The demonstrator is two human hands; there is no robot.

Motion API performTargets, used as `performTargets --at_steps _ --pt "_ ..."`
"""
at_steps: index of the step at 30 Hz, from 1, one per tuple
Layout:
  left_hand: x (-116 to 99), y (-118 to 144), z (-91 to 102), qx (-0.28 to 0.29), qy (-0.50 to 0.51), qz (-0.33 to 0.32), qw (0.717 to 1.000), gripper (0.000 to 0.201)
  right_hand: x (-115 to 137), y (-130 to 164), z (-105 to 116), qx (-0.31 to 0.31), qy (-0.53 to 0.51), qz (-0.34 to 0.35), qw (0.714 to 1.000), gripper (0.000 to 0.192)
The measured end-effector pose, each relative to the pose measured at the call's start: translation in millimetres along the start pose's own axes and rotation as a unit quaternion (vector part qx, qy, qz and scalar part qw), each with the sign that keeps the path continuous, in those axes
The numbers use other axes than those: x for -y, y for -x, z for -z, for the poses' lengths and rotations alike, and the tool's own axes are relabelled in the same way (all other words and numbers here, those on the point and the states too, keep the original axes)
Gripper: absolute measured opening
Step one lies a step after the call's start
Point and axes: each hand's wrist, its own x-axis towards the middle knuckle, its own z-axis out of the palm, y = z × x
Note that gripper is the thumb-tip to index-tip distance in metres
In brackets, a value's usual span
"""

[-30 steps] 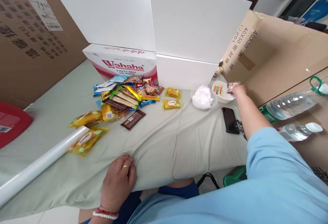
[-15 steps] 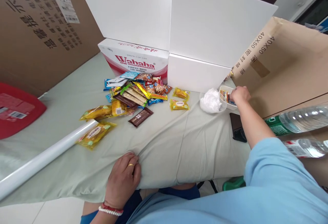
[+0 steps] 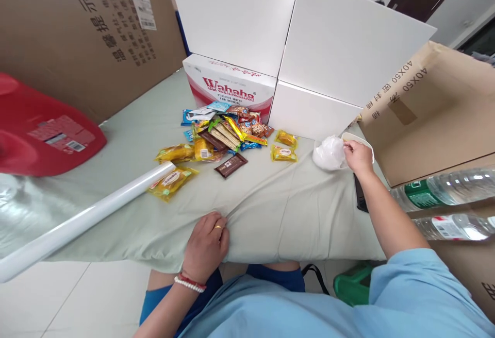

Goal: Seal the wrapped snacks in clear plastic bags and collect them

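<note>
Our right hand [image 3: 359, 156], in the right middle of the frame, has its fingers [image 3: 349, 147] curled together at the near rim of the small white bowl [image 3: 365, 144]; whether they pinch anything we cannot tell, since the hand covers most of the bowl. A second ago this hand held a snack packet above the bowl, and half a second ago it was down inside it; now no packet shows in the fingers, so we judge it has been dropped in and the hand is pulling back. Just left of the hand sits a container of crumpled white plastic [image 3: 328, 152], touching the bowl. Our left hand [image 3: 205, 245] lies flat at the lower centre, fingers together, pressing the pale green cloth [image 3: 270, 209] at the table edge, as before. Further out, the pile of snack packets [image 3: 226, 139] lies in the middle of the frame, below the Wahaha box [image 3: 230, 85].
</note>
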Motion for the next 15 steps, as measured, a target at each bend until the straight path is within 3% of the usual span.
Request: performTargets --at_steps 4,10,15 --pt "-0.1 3.1 0.7 0.006 0.009 0.002 1.000 0.018 -7.9 2.3 15.4 -0.030 -0.010 -0.015 0.999 0.034" --pt "-0.8 8.7 -1.2 0.002 0.010 0.002 1.000 0.020 -4.5 4.8 22.4 0.010 0.026 -0.042 0.999 0.025" --pt "-1.1 11.6 -3.0 -0.005 0.013 0.005 1.000 0.022 5.1 3.0 26.6 -0.023 -0.062 -0.032 0.997 0.016"
